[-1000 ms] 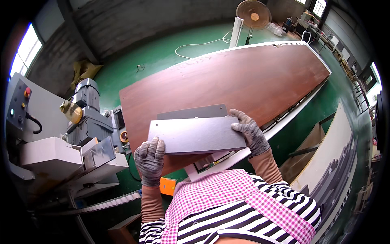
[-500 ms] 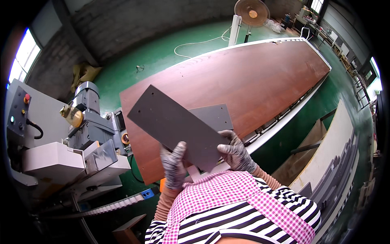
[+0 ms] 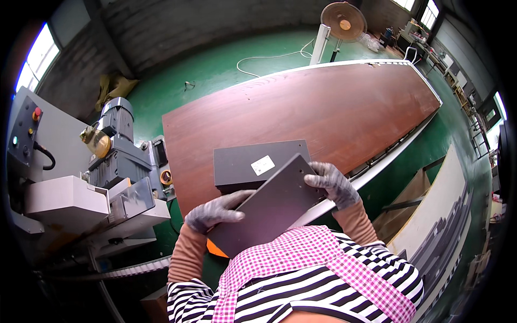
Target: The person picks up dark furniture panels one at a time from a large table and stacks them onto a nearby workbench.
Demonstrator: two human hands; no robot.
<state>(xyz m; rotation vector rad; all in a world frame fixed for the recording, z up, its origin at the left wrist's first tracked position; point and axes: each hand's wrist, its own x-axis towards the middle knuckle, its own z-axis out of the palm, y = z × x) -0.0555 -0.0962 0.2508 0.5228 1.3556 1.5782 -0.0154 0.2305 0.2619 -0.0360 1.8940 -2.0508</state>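
Observation:
A dark grey rectangular board (image 3: 264, 210) is held between my two gloved hands, tilted close against my checked apron. My left hand (image 3: 218, 211) grips its left long edge, thumb over the face and fingers behind. At the upper right end, near several small drilled holes, my right hand (image 3: 333, 184) holds the opposite edge. Just beyond lies a second dark grey board (image 3: 234, 164) with a white label (image 3: 263, 165) on its top face. It rests on the brown wooden panel (image 3: 323, 107), its lower part covered by the held board.
A grey machine with a motor (image 3: 116, 153) and a control box (image 3: 24, 134) stands on the left. At the right, dark grey strips (image 3: 436, 237) lie on a pale board (image 3: 425, 215). A round fan (image 3: 343, 22) and white post (image 3: 320, 45) stand beyond the panel.
The held board has swung from slanting up-left to slanting up-right and come lower. My left hand has shifted left, my right hand slightly up and right. The labelled board behind is now more exposed.

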